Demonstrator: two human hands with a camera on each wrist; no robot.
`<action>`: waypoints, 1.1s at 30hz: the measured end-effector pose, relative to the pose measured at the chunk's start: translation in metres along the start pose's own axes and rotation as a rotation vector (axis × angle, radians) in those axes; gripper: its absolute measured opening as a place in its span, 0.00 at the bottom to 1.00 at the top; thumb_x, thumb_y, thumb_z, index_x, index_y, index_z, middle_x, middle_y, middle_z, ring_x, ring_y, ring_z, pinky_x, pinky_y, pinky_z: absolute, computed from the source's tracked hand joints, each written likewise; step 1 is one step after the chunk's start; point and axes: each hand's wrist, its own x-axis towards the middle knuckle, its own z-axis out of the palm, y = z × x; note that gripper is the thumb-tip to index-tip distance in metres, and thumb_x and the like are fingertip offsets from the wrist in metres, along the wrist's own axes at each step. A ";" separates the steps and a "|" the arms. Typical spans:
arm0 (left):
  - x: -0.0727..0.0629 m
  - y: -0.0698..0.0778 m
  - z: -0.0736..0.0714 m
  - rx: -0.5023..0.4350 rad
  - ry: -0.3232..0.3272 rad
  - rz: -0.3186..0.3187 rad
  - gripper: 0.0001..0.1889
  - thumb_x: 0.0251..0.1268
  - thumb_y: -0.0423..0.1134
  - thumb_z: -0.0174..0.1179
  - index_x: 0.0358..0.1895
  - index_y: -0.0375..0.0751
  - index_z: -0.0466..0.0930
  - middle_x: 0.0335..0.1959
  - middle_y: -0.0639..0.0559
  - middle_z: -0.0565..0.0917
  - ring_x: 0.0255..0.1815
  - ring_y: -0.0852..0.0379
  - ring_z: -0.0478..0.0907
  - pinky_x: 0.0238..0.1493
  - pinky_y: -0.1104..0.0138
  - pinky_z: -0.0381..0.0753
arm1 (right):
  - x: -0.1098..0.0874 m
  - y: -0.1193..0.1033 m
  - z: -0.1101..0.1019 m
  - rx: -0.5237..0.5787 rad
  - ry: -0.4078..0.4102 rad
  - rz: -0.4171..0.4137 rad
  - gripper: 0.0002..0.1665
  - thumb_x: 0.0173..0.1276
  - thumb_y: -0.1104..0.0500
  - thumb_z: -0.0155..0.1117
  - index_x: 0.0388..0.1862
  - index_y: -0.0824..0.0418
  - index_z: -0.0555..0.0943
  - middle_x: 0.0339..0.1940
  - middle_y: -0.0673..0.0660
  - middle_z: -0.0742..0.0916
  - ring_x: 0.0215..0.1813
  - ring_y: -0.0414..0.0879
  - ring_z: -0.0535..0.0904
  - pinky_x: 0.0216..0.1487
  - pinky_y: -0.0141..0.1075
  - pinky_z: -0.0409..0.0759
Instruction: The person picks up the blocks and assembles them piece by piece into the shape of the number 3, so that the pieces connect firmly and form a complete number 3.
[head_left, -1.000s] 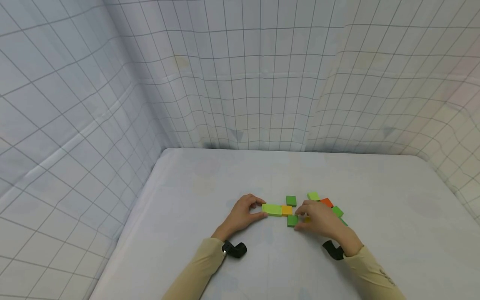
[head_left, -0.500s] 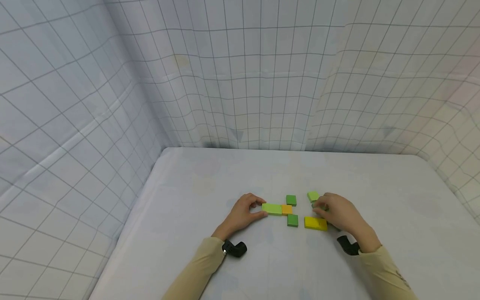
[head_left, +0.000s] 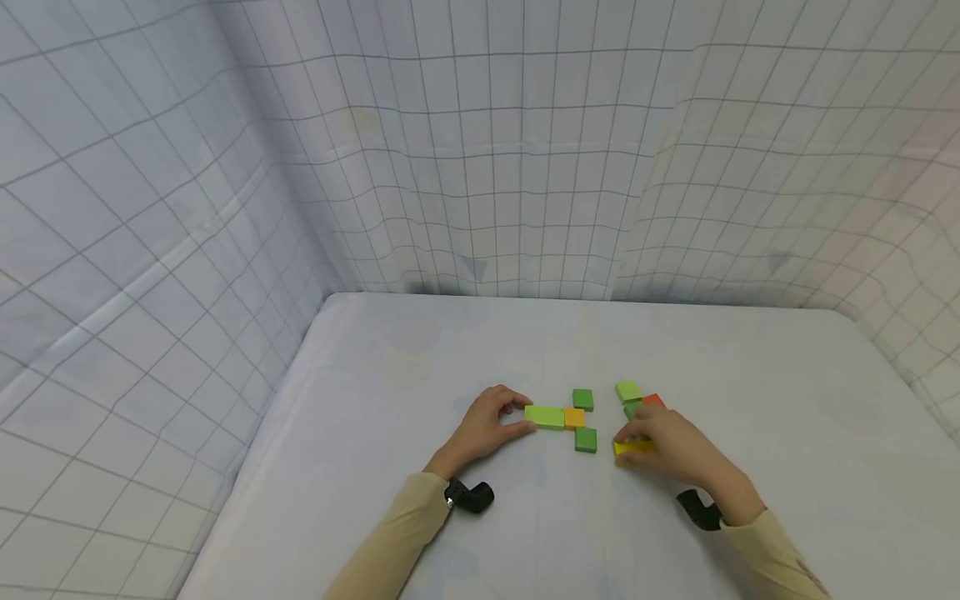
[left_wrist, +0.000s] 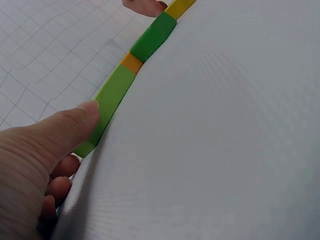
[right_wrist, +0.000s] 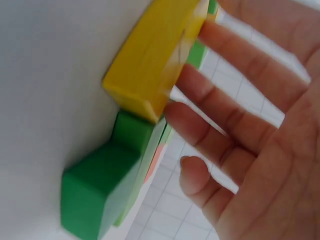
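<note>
My left hand (head_left: 483, 425) pinches the left end of a long light green block (head_left: 544, 417), its thumb along the near side in the left wrist view. An orange block (head_left: 573, 418) sits against that block's right end, with one dark green block (head_left: 582, 400) just beyond it and another dark green block (head_left: 586, 440) on the near side. Farther right, my right hand (head_left: 678, 450) pinches a long yellow block (head_left: 632, 447), thumb nearest me and fingers along the far side. The right wrist view shows the fingertips against this yellow block; its right end is hidden from the head.
Behind the right hand lie a small light green block (head_left: 627, 392), a red block (head_left: 654, 401) and a partly covered green block (head_left: 632, 410). Another green block (right_wrist: 100, 185) stands close to the yellow one. A white-covered table (head_left: 420, 350) meets grid-patterned curtains (head_left: 525, 183).
My right hand has gone from beside the near dark green block to the green block at the back right, then back toward me onto the yellow block. The left hand stays put.
</note>
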 end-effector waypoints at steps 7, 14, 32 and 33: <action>0.000 0.000 -0.001 0.010 0.011 0.020 0.17 0.56 0.47 0.69 0.48 0.47 0.82 0.38 0.59 0.77 0.39 0.62 0.71 0.43 0.68 0.72 | -0.015 -0.002 -0.009 -0.036 -0.040 -0.028 0.10 0.53 0.53 0.76 0.35 0.49 0.88 0.34 0.39 0.80 0.40 0.41 0.74 0.42 0.41 0.72; -0.001 0.000 -0.002 0.013 0.011 0.014 0.17 0.56 0.47 0.69 0.48 0.47 0.82 0.38 0.59 0.77 0.39 0.62 0.71 0.43 0.68 0.72 | -0.024 -0.003 -0.017 -0.047 -0.112 0.031 0.10 0.49 0.58 0.75 0.33 0.47 0.87 0.37 0.43 0.81 0.44 0.46 0.73 0.43 0.45 0.71; -0.001 0.001 0.001 0.017 0.007 0.012 0.18 0.56 0.47 0.69 0.48 0.47 0.82 0.38 0.59 0.76 0.38 0.62 0.70 0.43 0.67 0.72 | -0.016 0.002 -0.029 0.107 -0.116 0.012 0.09 0.60 0.54 0.71 0.39 0.55 0.84 0.36 0.42 0.82 0.39 0.42 0.77 0.42 0.40 0.76; -0.001 0.002 0.000 0.016 0.007 0.015 0.18 0.56 0.47 0.69 0.48 0.46 0.82 0.37 0.59 0.77 0.38 0.61 0.70 0.43 0.67 0.71 | -0.012 0.002 -0.029 0.110 -0.088 0.029 0.08 0.61 0.54 0.70 0.37 0.54 0.83 0.35 0.42 0.82 0.38 0.41 0.76 0.41 0.39 0.76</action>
